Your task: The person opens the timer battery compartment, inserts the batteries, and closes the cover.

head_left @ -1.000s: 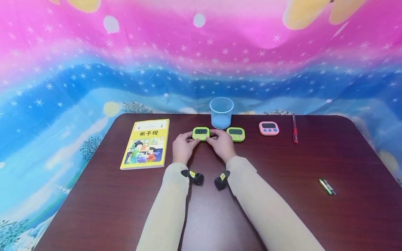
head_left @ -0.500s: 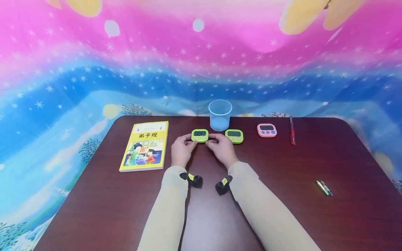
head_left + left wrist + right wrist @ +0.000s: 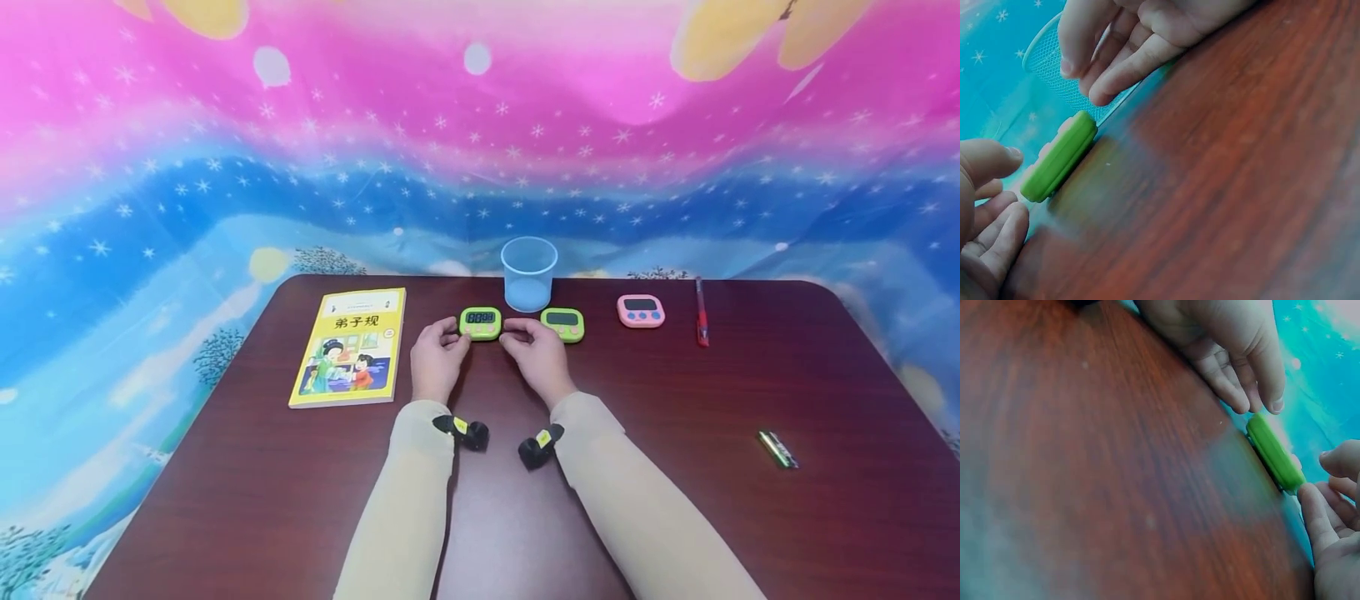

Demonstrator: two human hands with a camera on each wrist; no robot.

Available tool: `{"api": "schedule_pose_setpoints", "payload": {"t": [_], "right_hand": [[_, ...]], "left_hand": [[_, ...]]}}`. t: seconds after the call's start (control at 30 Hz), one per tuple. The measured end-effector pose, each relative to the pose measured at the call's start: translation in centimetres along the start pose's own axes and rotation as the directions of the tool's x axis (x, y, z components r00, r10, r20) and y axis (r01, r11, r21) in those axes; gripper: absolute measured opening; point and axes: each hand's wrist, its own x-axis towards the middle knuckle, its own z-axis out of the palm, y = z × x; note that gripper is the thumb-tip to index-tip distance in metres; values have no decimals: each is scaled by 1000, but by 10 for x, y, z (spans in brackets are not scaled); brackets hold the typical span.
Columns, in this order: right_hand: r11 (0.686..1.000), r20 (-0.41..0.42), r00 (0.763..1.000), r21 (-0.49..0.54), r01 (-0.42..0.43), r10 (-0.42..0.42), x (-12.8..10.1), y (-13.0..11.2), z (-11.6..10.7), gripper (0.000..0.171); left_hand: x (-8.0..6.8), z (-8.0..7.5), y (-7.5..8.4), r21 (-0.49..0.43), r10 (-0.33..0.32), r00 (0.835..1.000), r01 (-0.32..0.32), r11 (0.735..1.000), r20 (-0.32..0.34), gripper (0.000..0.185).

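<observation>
While both hands rest on the dark wooden table (image 3: pixel 675 400), the left hand (image 3: pixel 435 358) sits at the left end of a green timer (image 3: pixel 480 322) with fingers loosely curled, and the wrist views show a small gap between its fingertips and the case. At the timer's right end, the right hand (image 3: pixel 536 354) likewise lies relaxed, its fingertips just beside the case, gripping nothing. Just beyond the timer stands a clear blue cup (image 3: pixel 528 272). Right of it lie a second green timer (image 3: pixel 562 324), a pink timer (image 3: pixel 641 311) and a red pen (image 3: pixel 701 312). Left of the hands lies a yellow book (image 3: pixel 350 346); a battery (image 3: pixel 777 448) lies near right.
</observation>
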Motion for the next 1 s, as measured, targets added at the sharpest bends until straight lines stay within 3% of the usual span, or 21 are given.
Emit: {"api": "schedule_pose_setpoints", "payload": {"t": [0.3,0.5,0.67,1.0], "right_hand": [[990,-13,999,131,51,-50,-13,6,-17,34],[989,-74,990,85,124,-118,-21,8,-31,31],[977,-157,965,4,215,-212,-22,7,-39,28],[959,-273,920,-115,259,-282,-16,4,-60,31]], "left_hand": [[-12,9,11,-107,132,989,-138,985,-66,44],[-21,23,20,-148,232,969,-243,959,-83,38],[-26,34,25,-186,293,953,-302,935,-75,38],[-37,58,40,-123,366,929,-357,926,63,44]]}}
